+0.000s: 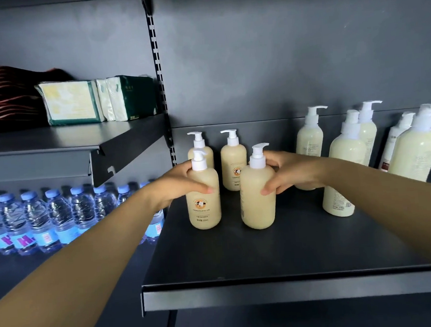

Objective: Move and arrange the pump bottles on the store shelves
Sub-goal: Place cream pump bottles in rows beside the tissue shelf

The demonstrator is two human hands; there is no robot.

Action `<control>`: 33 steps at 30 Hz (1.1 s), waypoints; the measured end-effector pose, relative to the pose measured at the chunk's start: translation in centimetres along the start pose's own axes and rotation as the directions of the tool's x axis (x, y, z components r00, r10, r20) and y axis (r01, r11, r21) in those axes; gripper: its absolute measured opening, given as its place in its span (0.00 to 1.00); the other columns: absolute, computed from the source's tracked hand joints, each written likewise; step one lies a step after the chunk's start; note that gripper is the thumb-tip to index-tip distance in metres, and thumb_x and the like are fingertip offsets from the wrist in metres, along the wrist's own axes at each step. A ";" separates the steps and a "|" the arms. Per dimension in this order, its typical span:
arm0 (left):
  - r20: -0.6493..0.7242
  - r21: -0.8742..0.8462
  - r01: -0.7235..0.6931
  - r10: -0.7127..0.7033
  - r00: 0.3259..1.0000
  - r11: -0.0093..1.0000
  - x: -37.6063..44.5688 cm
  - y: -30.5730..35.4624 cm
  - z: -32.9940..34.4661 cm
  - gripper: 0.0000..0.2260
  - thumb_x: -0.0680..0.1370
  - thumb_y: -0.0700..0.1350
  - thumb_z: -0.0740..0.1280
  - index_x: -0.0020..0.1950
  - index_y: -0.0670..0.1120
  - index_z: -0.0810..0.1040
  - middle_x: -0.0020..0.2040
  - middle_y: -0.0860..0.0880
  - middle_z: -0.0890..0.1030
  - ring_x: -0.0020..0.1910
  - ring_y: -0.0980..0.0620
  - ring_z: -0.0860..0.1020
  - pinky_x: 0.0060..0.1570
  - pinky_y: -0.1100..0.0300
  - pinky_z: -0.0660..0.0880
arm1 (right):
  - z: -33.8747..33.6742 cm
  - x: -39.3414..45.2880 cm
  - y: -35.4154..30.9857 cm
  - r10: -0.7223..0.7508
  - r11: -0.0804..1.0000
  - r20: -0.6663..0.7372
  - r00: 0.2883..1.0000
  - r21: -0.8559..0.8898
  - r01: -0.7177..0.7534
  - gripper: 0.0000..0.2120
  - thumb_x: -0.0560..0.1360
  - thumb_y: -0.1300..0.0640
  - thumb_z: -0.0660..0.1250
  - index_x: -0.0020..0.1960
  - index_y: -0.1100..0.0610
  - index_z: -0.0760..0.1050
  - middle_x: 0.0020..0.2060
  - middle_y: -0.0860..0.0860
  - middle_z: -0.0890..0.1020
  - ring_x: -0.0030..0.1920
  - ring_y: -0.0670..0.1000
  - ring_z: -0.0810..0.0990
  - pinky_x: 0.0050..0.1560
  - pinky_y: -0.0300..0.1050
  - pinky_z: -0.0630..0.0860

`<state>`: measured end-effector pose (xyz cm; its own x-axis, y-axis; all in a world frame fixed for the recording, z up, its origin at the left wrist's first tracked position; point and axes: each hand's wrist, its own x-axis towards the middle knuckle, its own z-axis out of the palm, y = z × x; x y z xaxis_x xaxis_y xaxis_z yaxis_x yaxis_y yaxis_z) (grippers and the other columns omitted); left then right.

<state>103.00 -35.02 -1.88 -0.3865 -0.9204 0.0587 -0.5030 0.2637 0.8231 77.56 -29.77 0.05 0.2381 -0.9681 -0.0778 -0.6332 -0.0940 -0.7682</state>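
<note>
Several beige pump bottles with white pumps stand on the dark shelf [241,258]. My left hand [177,184] grips the front left bottle [204,205], thumb across its front, its label facing me. My right hand [289,172] grips the front right bottle [259,198], whose label is turned away. Behind them stand two more beige bottles, one at the back left [203,151] and one at the back middle [233,159]. Both held bottles stand upright on the shelf.
Several taller pale-yellow pump bottles [347,164] cluster at the right of the shelf. A higher shelf to the left carries tissue packs [72,101] and dark red folded goods [3,96]. Water bottles [47,216] fill the lower left shelf. A slotted upright [158,72] divides the bays.
</note>
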 end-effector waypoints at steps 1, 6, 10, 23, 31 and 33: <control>0.022 0.005 -0.006 0.006 1.000 1.000 0.0 0.1 -0.4 0.22 0.67 0.39 0.76 0.57 0.52 0.74 0.51 0.53 0.80 0.52 0.54 0.78 0.43 0.69 0.73 | 0.1 0.1 0.1 -0.017 1.000 -0.034 0.999 -0.012 0.017 0.29 0.65 0.61 0.77 0.60 0.47 0.68 0.58 0.46 0.77 0.59 0.48 0.78 0.56 0.53 0.79; -0.055 0.085 -0.020 0.025 0.998 0.996 0.8 0.6 -0.6 0.22 0.65 0.41 0.78 0.55 0.51 0.75 0.49 0.53 0.80 0.47 0.57 0.78 0.44 0.68 0.71 | 2.8 1.8 -0.6 -0.070 0.982 -0.349 0.935 -0.187 0.004 0.43 0.59 0.42 0.79 0.67 0.50 0.62 0.58 0.42 0.73 0.57 0.45 0.74 0.52 0.41 0.74; -0.125 0.127 -0.027 0.043 0.991 0.992 1.7 0.2 -0.7 0.22 0.64 0.43 0.79 0.54 0.51 0.75 0.49 0.52 0.80 0.48 0.54 0.77 0.43 0.67 0.72 | 2.9 2.7 -0.7 -0.072 0.993 -0.189 0.979 0.076 0.088 0.38 0.65 0.55 0.78 0.69 0.49 0.64 0.58 0.45 0.75 0.60 0.46 0.74 0.53 0.41 0.74; -0.190 0.102 -0.017 0.036 0.981 0.995 3.2 -1.4 -1.2 0.24 0.61 0.43 0.81 0.55 0.49 0.78 0.50 0.51 0.82 0.51 0.51 0.80 0.53 0.61 0.74 | 1.9 4.7 0.2 -0.111 0.986 -0.415 0.903 -0.162 0.047 0.39 0.61 0.47 0.80 0.68 0.48 0.67 0.57 0.44 0.76 0.58 0.46 0.75 0.56 0.42 0.74; -0.225 0.129 -0.018 0.046 0.973 0.992 3.8 -1.3 -0.9 0.26 0.62 0.46 0.80 0.57 0.49 0.78 0.51 0.51 0.82 0.51 0.52 0.80 0.52 0.61 0.74 | 1.7 4.9 0.0 -0.062 0.998 -0.250 0.966 0.011 0.067 0.35 0.62 0.54 0.79 0.64 0.45 0.66 0.57 0.45 0.78 0.57 0.47 0.78 0.57 0.53 0.79; -0.221 0.130 -0.012 0.041 0.975 0.991 4.0 -1.4 -1.0 0.27 0.61 0.47 0.81 0.58 0.49 0.78 0.52 0.51 0.82 0.52 0.51 0.80 0.53 0.60 0.74 | 1.8 4.9 -0.1 -0.062 0.996 -0.209 0.976 0.045 0.073 0.34 0.64 0.57 0.79 0.63 0.44 0.65 0.56 0.46 0.78 0.56 0.48 0.79 0.54 0.54 0.80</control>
<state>102.88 -39.36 -2.24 -0.2266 -0.9499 0.2153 -0.5945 0.3100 0.7419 80.08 -34.12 -1.37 0.1176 -0.9875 0.1045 -0.5806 -0.1538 -0.7995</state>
